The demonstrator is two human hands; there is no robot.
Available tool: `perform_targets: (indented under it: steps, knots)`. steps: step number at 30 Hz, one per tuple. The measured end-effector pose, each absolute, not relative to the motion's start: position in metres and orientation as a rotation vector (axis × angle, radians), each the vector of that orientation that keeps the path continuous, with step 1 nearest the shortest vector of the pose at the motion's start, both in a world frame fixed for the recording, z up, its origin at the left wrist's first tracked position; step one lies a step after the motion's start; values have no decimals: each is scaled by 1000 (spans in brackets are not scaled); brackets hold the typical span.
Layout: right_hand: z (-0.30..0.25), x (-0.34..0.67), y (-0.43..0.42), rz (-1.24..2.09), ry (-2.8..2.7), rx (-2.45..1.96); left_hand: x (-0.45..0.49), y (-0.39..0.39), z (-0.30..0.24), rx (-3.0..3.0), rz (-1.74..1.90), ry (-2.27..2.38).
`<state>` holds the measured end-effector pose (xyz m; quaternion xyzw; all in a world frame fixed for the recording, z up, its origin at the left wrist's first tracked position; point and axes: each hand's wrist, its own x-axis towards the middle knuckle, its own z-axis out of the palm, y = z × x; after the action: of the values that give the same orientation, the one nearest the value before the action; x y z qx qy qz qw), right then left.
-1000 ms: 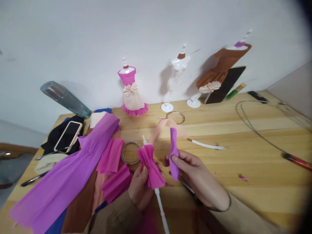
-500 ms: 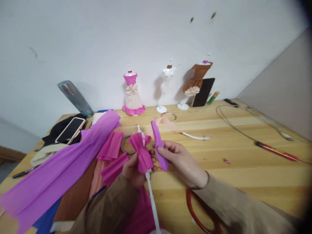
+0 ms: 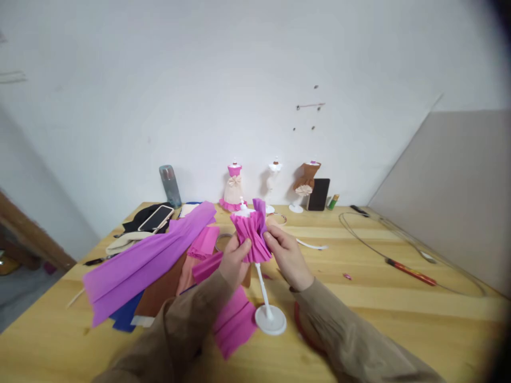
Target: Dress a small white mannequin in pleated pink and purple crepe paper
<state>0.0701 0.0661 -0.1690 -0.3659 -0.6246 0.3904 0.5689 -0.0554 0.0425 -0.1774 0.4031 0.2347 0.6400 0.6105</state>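
A small white dress-form mannequin is tilted in front of me, its round base near the table top. Gathered pink crepe paper wraps its torso. My left hand is closed round the pink paper and the mannequin from the left, thumb in front. A folded purple paper strip stands up along the right side of the bodice. My right hand pinches this strip against the pink paper. Fingers behind the torso are hidden. Below my left hand lies a sheet of pink paper.
Purple crepe paper lies across other sheets on the left, near a phone and a bottle. Dressed mannequins stand along the wall. A red-handled tool with a cable lies right; something red sits under my right forearm.
My right hand has brought the purple strip from beside the mannequin onto the right side of the pink bodice. The view has tilted upward, and the stand's base now shows.
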Motion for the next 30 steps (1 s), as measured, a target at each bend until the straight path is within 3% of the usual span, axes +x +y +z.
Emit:
perform_targets:
  steps: [6, 10, 15, 24, 30]
  knots:
    - [-148, 65, 49, 773, -1314, -818, -60, 24, -159, 1104, 1582, 874]
    - [-145, 58, 32, 319, -1547, -824, -65, 25, -156, 1088, 1621, 1139]
    - [-155, 47, 30, -123, -1772, -817, -63, 28, -156, 1119, 1657, 1105]
    - [-165, 49, 38, -217, -1787, -936, -53, 30, -169, 897, 1618, 759]
    - [-163, 50, 36, -254, -1794, -970, -59, 27, -174, 1101, 1701, 843]
